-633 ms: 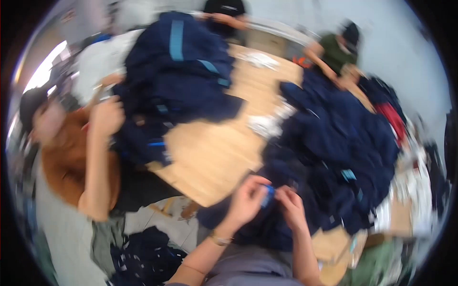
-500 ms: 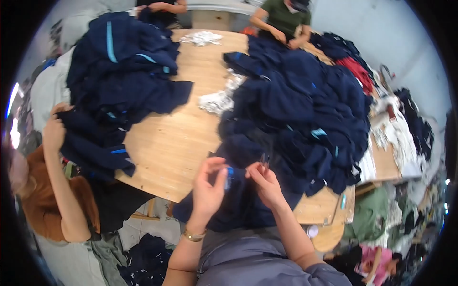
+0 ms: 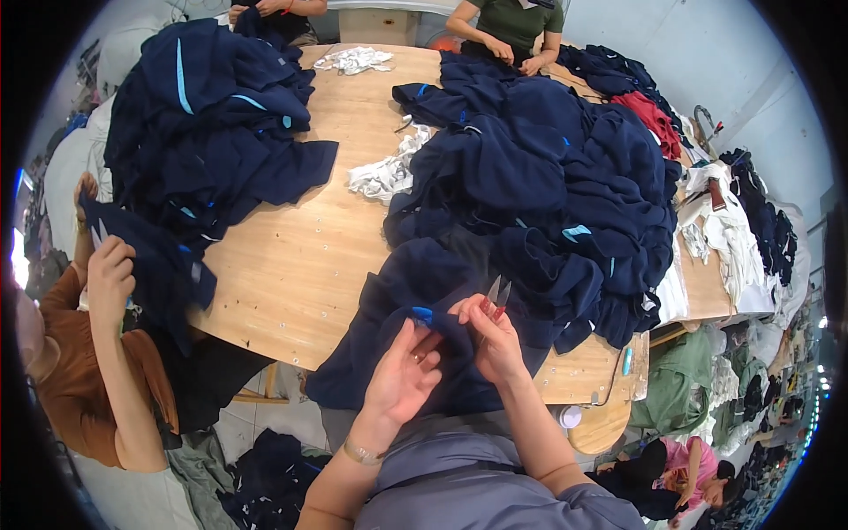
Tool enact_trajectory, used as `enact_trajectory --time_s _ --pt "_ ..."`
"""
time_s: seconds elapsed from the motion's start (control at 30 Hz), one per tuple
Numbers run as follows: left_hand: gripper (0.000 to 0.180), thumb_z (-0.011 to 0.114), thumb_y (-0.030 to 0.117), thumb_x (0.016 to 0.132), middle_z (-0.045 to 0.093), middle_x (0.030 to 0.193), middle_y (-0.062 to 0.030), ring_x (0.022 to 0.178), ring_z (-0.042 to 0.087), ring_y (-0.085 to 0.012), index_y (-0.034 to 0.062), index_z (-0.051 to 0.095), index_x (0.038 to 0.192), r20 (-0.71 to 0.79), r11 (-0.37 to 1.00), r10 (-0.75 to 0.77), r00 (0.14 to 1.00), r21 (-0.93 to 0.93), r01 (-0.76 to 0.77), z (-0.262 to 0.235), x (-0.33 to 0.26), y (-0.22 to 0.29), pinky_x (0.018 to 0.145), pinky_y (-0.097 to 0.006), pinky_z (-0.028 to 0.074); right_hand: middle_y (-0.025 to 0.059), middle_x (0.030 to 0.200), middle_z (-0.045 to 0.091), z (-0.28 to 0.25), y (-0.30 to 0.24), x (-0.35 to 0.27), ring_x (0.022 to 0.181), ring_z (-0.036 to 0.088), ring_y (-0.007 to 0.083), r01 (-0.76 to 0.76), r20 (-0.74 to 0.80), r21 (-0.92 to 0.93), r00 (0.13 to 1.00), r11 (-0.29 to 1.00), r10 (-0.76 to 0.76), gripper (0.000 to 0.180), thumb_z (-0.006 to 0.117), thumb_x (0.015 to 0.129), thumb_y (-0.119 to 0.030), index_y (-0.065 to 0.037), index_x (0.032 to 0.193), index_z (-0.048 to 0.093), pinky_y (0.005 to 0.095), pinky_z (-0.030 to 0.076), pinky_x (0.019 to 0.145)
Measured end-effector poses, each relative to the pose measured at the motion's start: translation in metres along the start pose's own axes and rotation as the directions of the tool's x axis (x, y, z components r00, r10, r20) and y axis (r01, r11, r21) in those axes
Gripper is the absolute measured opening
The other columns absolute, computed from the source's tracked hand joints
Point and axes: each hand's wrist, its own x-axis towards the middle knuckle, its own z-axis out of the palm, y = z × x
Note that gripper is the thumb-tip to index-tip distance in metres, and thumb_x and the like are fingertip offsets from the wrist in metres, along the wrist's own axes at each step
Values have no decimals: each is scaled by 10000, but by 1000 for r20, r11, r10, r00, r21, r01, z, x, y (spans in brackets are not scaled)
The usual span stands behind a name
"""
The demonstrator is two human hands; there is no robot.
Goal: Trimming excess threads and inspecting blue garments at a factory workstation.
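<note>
Holding a dark blue garment [image 3: 415, 336] at the near edge of the wooden table [image 3: 291, 256], the left hand [image 3: 402, 375] pinches its cloth by a light blue bit. The right hand [image 3: 495, 340], at its 3 o'clock, has its fingers closed around small snips [image 3: 497, 293]. A big blue clothes pile [image 3: 548, 177] lies at 12 o'clock.

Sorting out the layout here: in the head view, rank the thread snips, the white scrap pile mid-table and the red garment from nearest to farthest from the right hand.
1. Thread snips, held in the right hand.
2. White scrap pile, mid-table, up and left.
3. Red garment, far right edge.
</note>
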Motion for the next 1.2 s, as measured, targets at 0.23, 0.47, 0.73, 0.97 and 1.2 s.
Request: enact_trajectory --time_s 0.23,0.47,0.73,0.97,1.2 --pt "120 584 255 888 604 753 33 668 563 -93 141 610 864 18 978 169 985 -124 -165 0 27 -2 423 -182 333 34 809 539 -9 14 6 818 503 123 49 -185 -65 981 997 -60 168 498 928 -176 -45 827 529 249 382 788" --pt "137 612 235 871 607 853 -4 762 586 -119 121 573 937 -86 938 345 935 10 -346 11 25 0 596 -227 476 0 689 496 -8 5 5 635 438 58 76 -199 -693 936 717 -291 188 465 948 -153 -4 853 528 196 377 603" --pt "136 594 197 883 606 921 -37 880 573 -127 89 568 961 -2 898 440 898 13 -440 7 34 -7 767 -288 484 -51 662 478 10 0 5 548 360 -13 202 12 -738 958 643 -287 127 637 800 -12 -16 921 595 145 261 490" --pt "105 578 147 888 627 909 -49 805 612 -142 72 578 962 24 895 443 896 52 -443 10 32 -7 731 -290 525 -52 688 499 8 0 18 597 395 6 212 -154 -564 923 798 -353 63 595 861 -64 -9 848 567 156 318 540" --pt "141 560 168 899 626 906 -80 848 624 -172 34 572 938 18 887 461 887 -16 -461 11 34 -2 832 -353 526 -44 685 482 -5 -10 1 601 394 20 128 -179 -551 947 825 -267 99 588 871 -100 -10 862 548 174 325 543"
